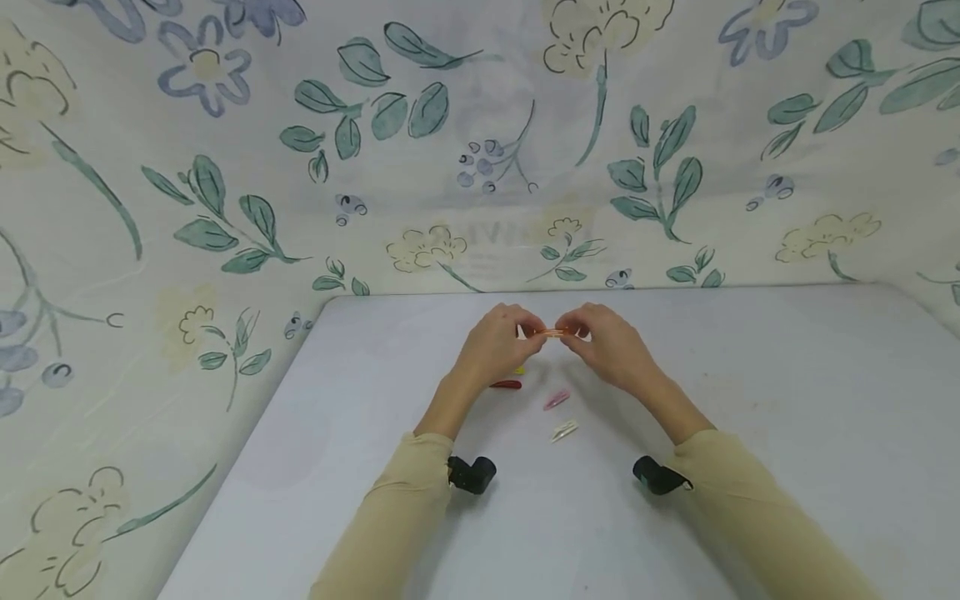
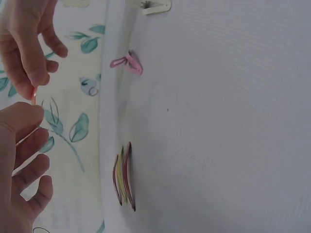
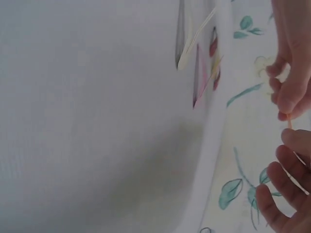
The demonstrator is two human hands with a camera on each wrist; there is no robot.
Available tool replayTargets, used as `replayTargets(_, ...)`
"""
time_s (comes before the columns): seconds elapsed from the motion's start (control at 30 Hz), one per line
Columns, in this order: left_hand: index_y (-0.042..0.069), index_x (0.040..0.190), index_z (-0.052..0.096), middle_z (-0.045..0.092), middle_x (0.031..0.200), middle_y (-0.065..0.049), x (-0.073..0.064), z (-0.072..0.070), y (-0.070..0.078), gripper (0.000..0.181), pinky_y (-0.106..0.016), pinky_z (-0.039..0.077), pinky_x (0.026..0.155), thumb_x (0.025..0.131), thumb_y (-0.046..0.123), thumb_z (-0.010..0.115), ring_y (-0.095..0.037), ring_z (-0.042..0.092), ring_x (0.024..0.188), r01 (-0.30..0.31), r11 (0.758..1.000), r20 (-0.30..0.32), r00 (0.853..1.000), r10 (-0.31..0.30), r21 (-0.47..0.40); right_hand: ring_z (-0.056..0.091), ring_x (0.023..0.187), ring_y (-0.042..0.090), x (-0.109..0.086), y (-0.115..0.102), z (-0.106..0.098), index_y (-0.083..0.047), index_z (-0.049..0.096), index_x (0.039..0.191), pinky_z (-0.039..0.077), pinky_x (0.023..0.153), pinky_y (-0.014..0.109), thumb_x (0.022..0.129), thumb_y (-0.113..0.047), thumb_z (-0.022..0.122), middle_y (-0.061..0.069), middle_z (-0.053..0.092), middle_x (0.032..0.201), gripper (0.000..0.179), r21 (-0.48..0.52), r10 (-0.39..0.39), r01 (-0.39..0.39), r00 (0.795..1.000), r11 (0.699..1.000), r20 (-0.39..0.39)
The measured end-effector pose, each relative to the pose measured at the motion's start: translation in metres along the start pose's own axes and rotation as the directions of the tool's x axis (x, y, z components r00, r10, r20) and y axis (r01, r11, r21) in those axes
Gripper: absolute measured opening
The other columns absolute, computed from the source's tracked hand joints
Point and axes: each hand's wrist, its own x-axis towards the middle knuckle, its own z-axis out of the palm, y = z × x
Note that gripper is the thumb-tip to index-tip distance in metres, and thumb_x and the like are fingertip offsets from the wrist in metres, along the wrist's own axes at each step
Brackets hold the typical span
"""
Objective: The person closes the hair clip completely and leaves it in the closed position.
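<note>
Fingertips of both hands pinch a small orange hair clip (image 1: 553, 332) from its two ends, above the table's far part. My left hand (image 1: 500, 343) grips its left end, my right hand (image 1: 606, 343) its right. In the left wrist view the clip (image 2: 34, 96) shows as a thin orange strip between the fingertips. Below the hands, a pink hair clip (image 1: 557, 400) and a white hair clip (image 1: 564, 431) lie on the table, both standing open. Dark red clips (image 2: 129, 177) and a yellow clip (image 2: 120, 175) lie side by side near the left hand, partly hidden in the head view.
The white table (image 1: 787, 417) spreads wide around the hands. Behind it and at its left hangs a cloth (image 1: 510, 225) with leaves and flowers. A black wrist camera (image 1: 472, 475) sits on the left sleeve, another black camera (image 1: 658, 476) on the right.
</note>
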Motion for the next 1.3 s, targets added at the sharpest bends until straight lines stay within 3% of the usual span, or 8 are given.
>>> replayTargets(0.23, 0.011, 0.097, 0.077, 0.069, 0.089, 0.001, 0.008, 0.008, -0.005, 0.014, -0.033, 0.049, 0.074, 0.091, 0.021, 0.069, -0.018, 0.057, 0.089, -0.008, 0.995, -0.011, 1.000, 0.009, 0.101, 0.058, 0.093, 0.025, 0.009, 0.007, 0.004, -0.005, 0.070, 0.110, 0.051, 0.081, 0.040, 0.092, -0.012, 0.069, 0.008, 0.066, 0.098, 0.019, -0.050, 0.045, -0.042, 0.998, 0.998, 0.050)
replayTargets(0.4, 0.012, 0.097, 0.077, 0.070, 0.090, 0.000, 0.013, 0.014, -0.006, 0.016, -0.035, 0.050, 0.076, 0.091, 0.024, 0.070, -0.020, 0.059, 0.091, -0.016, 0.984, 0.027, 1.000, 0.012, 0.177, 0.058, 0.091, 0.024, 0.012, 0.012, 0.008, -0.004, 0.070, 0.110, 0.050, 0.080, 0.040, 0.093, -0.014, 0.068, 0.009, 0.066, 0.097, 0.019, -0.070, 0.090, -0.084, 0.992, 0.994, 0.092)
replayTargets(0.7, 0.014, 0.095, 0.078, 0.070, 0.091, -0.001, 0.020, 0.029, -0.009, 0.016, -0.039, 0.048, 0.078, 0.091, 0.028, 0.070, -0.021, 0.059, 0.091, -0.022, 0.953, 0.085, 0.996, -0.003, 0.301, 0.059, 0.093, 0.026, 0.019, 0.022, 0.015, -0.003, 0.069, 0.111, 0.051, 0.087, 0.041, 0.095, -0.014, 0.066, 0.011, 0.068, 0.101, 0.020, -0.110, 0.172, -0.152, 0.962, 0.982, 0.213)
replayTargets(1.03, 0.016, 0.097, 0.078, 0.071, 0.094, 0.000, 0.019, 0.036, -0.007, 0.015, -0.042, 0.046, 0.085, 0.091, 0.027, 0.070, -0.022, 0.060, 0.095, -0.012, 0.936, 0.152, 0.987, -0.045, 0.352, 0.060, 0.097, 0.026, 0.022, 0.025, 0.022, -0.005, 0.071, 0.110, 0.049, 0.092, 0.043, 0.094, -0.015, 0.065, 0.011, 0.069, 0.105, 0.019, -0.172, 0.208, -0.164, 0.937, 0.971, 0.280)
replayTargets(1.3, 0.017, 0.098, 0.078, 0.070, 0.094, 0.001, 0.020, 0.039, -0.008, 0.017, -0.041, 0.048, 0.083, 0.091, 0.030, 0.071, -0.021, 0.061, 0.094, -0.034, 0.918, 0.167, 0.985, -0.035, 0.396, 0.062, 0.093, 0.025, 0.019, 0.022, 0.023, -0.005, 0.073, 0.105, 0.051, 0.086, 0.043, 0.092, -0.012, 0.066, 0.009, 0.069, 0.098, 0.016, -0.222, 0.151, -0.096, 0.957, 0.970, 0.249)
